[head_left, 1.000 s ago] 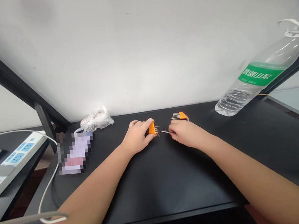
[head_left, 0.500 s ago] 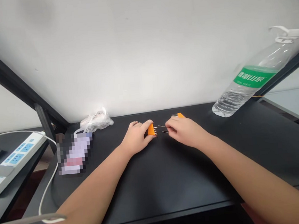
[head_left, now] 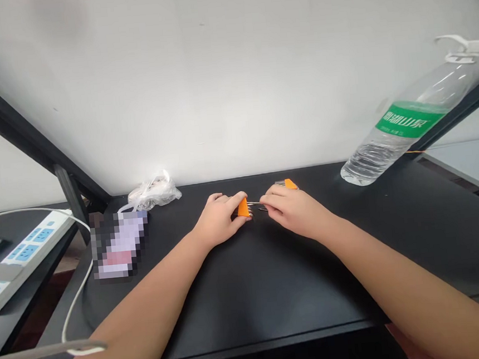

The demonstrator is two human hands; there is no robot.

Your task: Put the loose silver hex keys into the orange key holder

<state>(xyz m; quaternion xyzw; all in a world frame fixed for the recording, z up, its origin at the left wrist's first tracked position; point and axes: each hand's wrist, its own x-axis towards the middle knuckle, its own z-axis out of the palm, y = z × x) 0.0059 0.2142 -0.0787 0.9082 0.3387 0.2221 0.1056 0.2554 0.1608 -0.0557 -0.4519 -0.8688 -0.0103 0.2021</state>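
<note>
My left hand (head_left: pixel 220 217) is closed around a small orange plastic holder (head_left: pixel 243 207), with several short metal ends poking out of its right side. Opposite it, my right hand (head_left: pixel 290 206) pinches a thin metal rod (head_left: pixel 255 203). The rod's left end is at the holder; whether it is inserted cannot be made out. Another dark metal piece (head_left: pixel 263 209) lies by my right fingertips. Just behind my right hand is a second orange holder (head_left: pixel 291 184) with several thin metal rods pointing left, partly hidden by that hand.
A large water bottle (head_left: pixel 406 120) stands at the back right. On the left are a clear plastic bag (head_left: pixel 153 192), a pixelated phone-like object (head_left: pixel 122 245), a white cable (head_left: pixel 78 291) and a power strip (head_left: pixel 28 251). The wall (head_left: pixel 232 91) borders the black table (head_left: pixel 253 295).
My right hand has shifted slightly left, bringing the rod's end from just apart to the orange holder. My left hand stays in place on the holder.
</note>
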